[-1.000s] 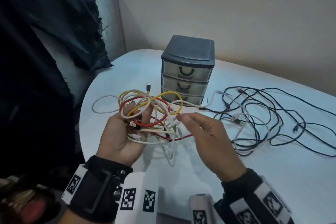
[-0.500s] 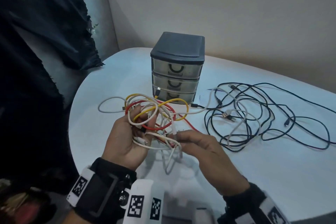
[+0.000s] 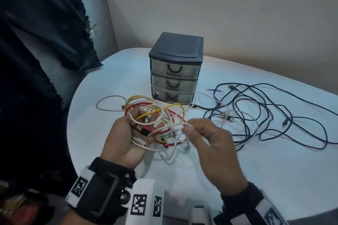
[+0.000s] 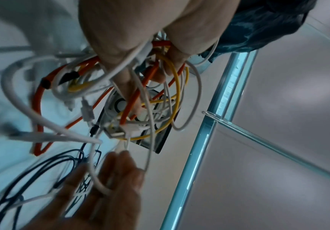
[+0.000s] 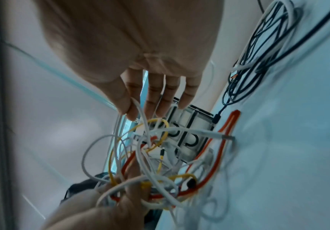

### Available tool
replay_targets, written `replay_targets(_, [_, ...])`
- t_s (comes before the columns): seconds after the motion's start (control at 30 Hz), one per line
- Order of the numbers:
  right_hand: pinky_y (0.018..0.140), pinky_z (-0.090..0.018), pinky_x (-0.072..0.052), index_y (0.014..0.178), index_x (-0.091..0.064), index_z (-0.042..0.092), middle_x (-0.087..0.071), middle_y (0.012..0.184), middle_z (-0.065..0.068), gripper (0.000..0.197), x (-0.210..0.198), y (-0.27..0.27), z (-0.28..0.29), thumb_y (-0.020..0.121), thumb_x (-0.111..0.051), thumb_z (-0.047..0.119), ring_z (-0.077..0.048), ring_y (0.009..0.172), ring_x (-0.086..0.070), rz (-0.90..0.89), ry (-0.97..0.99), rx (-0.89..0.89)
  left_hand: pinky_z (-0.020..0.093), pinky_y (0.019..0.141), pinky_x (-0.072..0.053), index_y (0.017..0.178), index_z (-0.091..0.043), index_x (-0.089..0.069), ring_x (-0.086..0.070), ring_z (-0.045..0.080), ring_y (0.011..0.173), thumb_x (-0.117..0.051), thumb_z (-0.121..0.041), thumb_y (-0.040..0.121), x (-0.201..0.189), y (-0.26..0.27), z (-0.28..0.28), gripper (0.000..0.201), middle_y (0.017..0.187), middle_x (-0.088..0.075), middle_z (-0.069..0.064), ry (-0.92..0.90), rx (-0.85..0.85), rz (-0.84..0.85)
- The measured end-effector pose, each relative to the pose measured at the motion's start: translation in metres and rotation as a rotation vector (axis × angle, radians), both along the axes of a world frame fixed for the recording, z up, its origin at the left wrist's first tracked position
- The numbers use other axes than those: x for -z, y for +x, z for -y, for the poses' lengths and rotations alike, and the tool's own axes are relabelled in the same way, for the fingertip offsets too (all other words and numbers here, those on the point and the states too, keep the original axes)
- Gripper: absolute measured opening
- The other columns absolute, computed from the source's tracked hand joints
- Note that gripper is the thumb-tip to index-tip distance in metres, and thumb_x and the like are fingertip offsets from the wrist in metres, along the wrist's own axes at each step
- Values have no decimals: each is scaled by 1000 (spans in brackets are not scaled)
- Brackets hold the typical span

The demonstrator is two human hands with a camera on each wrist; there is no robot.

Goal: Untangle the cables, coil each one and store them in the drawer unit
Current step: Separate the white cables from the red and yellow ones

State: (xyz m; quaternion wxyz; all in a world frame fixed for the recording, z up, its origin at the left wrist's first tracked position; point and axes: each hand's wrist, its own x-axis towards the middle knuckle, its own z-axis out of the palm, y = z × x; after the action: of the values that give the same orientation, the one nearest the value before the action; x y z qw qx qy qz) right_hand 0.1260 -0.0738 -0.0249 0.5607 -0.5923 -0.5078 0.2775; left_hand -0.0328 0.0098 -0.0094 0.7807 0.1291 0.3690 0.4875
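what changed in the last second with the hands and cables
The right hand closed thumb and forefinger on a thin white cable from the red, yellow and white tangle, drawing it rightward. The left hand still grips the tangle. Grey three-drawer unit stays shut; black cables unmoved.

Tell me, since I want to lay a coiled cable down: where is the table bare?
Bare patches: the white table right of the right hand, nearer than the black cable heap; also left of the grey three-drawer unit. Crowded: around the left hand gripping the coloured tangle.

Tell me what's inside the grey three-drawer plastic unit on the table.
All three frosted drawers of the grey drawer unit are closed. No coiled cable shows through their fronts, but the plastic is cloudy, so the contents cannot be told for certain.
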Motion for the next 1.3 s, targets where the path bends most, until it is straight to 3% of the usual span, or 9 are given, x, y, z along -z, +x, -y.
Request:
replay_targets(0.13, [64, -20, -48, 93, -75, 16, -71, 72, 0, 17, -19, 0, 3, 93, -63, 3, -10, 62, -59, -196, -59, -171, 34, 65, -61, 104, -10, -65, -68, 18, 77, -55, -23, 99, 6, 6, 3, 17, 80, -70, 5, 8, 8, -92])
replay_targets(0.23, [54, -24, -35, 85, -79, 32, -61, 59, -10, 7, -21, -4, 4, 87, -72, 31, -12, 52, -41, 143, -226, -241, 35, 58, -61, 97, -9, -67, -73, 17, 66, -54, -25, 101, 10, 9, 2, 21, 77, -74, 5, 31, 9, -187])
replay_targets(0.33, [51, -23, -30, 76, -75, 20, -46, 50, -1, 15, -27, 1, 5, 89, -71, 27, -5, 49, -34, 280, -99, -148, 31, 55, -58, 107, -10, -70, -73, 17, 65, -56, -26, 100, 12, 4, -2, 23, 90, -75, 9, 81, -15, -310])
replay_targets(0.53, [64, -30, -46, 73, -73, 14, -58, 59, -4, 27, -58, 40, 10, 94, -57, 14, -15, 52, -52, -516, 132, 175, 14, 31, -25, 93, -12, -62, -44, 9, 43, -53, -26, 102, 13, -15, -12, 18, 67, -59, 5, 99, 28, -414])
replay_targets(0.7, [67, -29, -47, 91, -67, 10, -66, 68, -2, 23, -51, 72, 10, 99, -52, 26, -18, 67, -67, -697, -51, 269, 13, 30, -24, 85, -13, -57, -42, 4, 36, -52, -24, 102, 14, -17, -14, 21, 53, -55, -2, 93, -18, -328])
replay_targets(0.87, [63, -34, -50, 76, -69, 7, -70, 66, -5, 32, -41, 76, 15, 90, -69, 36, -16, 62, -65, 169, -509, 363, 14, 31, -22, 86, -14, -56, -38, 3, 38, -50, -27, 102, 15, -12, -11, 22, 57, -47, -1, 201, -33, -311])
replay_targets(0.97, [64, -31, -46, 76, -63, 20, -64, 69, 6, 23, -52, 60, 12, 89, -68, 38, -13, 69, -60, 511, -308, 452, 18, 36, -19, 107, -13, -58, -38, 8, 44, -52, -34, 100, 17, -11, -11, 23, 71, -44, 6, 281, -16, -282])
replay_targets(1.13, [85, -34, -50, 130, -53, 41, -69, 98, 14, 31, -64, 19, -28, 100, -49, 39, -14, 93, -62, 1007, -350, -168, 16, 30, -23, 96, -8, -60, -33, 7, 36, -51, -36, 101, 14, -15, -8, 30, 65, -49, 4, 335, 32, -239])
replay_targets(1.3, [71, -31, -48, 88, -71, 26, -68, 75, 9, 37, -91, 54, -47, 96, -50, 55, -16, 75, -62, 1190, -445, -140, 14, 30, -27, 86, -15, -59, -40, 8, 39, -52, -19, 101, 18, -26, -19, 17, 55, -53, -2, 269, -91, -352])
